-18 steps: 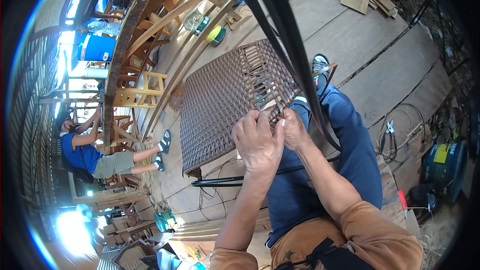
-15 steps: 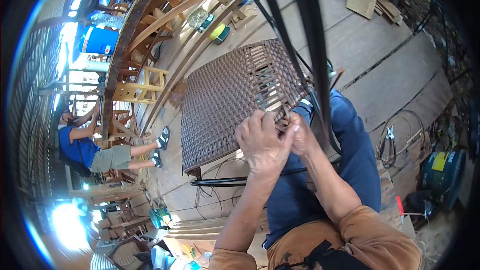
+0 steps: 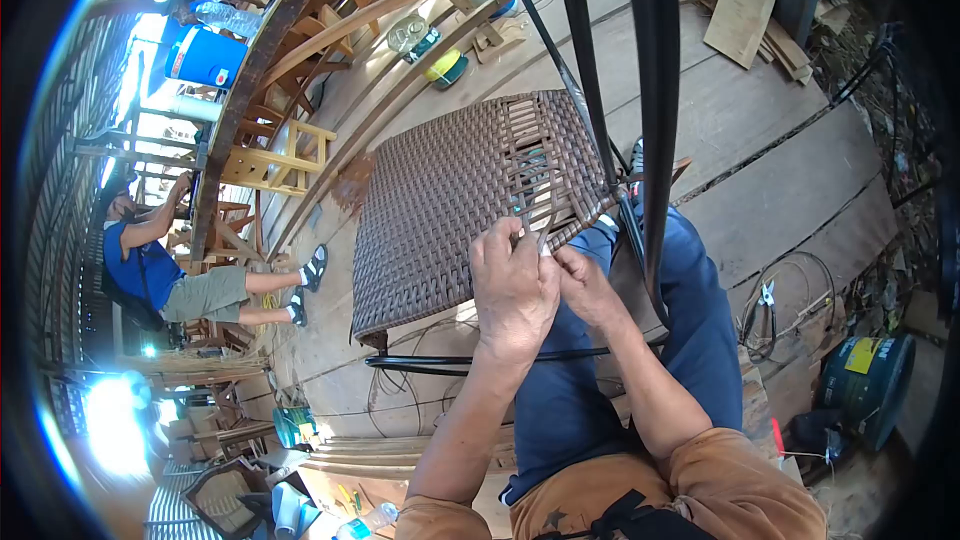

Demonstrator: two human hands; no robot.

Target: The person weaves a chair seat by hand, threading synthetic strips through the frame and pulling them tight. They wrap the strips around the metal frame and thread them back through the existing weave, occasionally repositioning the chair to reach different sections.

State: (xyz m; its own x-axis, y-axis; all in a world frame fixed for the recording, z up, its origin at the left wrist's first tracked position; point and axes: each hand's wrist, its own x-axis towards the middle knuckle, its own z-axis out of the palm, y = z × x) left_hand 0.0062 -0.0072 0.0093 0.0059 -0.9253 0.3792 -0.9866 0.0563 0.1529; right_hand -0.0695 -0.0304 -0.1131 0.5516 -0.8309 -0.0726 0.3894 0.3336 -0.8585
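A dark brown woven chair seat [image 3: 430, 220] tilts in front of me on a black metal frame [image 3: 655, 130]. Across its near right part runs an open band of bare strands [image 3: 533, 172] with gaps. My left hand [image 3: 513, 290] is closed in a pinch at the seat's near edge, with a brown weaving strand [image 3: 545, 233] rising from its fingers. Just beside it, my right hand [image 3: 592, 288] is closed below the edge, its fingertips close to my left thumb. What the right fingers hold is hidden.
Pliers [image 3: 767, 295] lie by a coil of strand [image 3: 800, 258] on the right. A green round container [image 3: 865, 390] stands beyond. Boards [image 3: 745, 5] lie at the upper right. Another person [image 3: 150, 260] works at a long wooden bench [image 3: 240, 105] on the left.
My hands have drawn slightly apart at the seat edge, and the strand between them shows more. The view has shifted a little. The other person stays at the bench.
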